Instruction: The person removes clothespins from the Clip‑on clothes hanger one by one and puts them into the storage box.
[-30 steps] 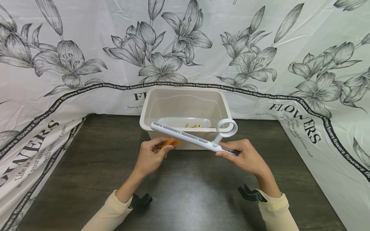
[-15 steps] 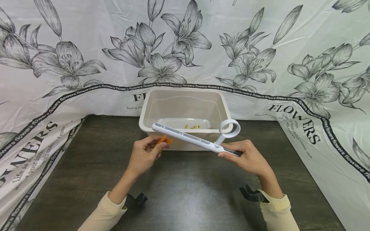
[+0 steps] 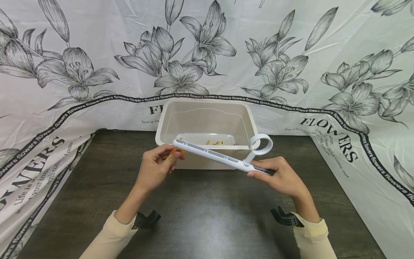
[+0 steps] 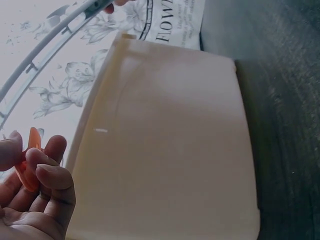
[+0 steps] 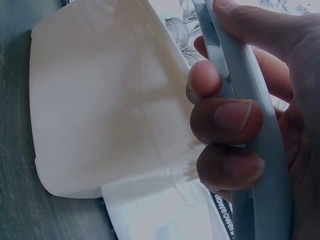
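Observation:
My left hand pinches a small orange plastic piece between thumb and fingers, right at the far end of a long white plastic bar. The fingers hide much of the orange piece. Slots run along the bar, and a ring-shaped hook stands up near its right end. That end is gripped by my right hand; in the right wrist view its fingers wrap round the bar. The bar slants up to the left, held in the air before the bin's front wall.
A beige plastic bin stands at the back of the dark wooden table. Several small yellow pieces lie on its floor. Flower-printed white cloth hangs behind and along both sides.
My left hand has moved left with the orange piece, from below the bar to its left end. My right hand and the white bar have shifted slightly right.

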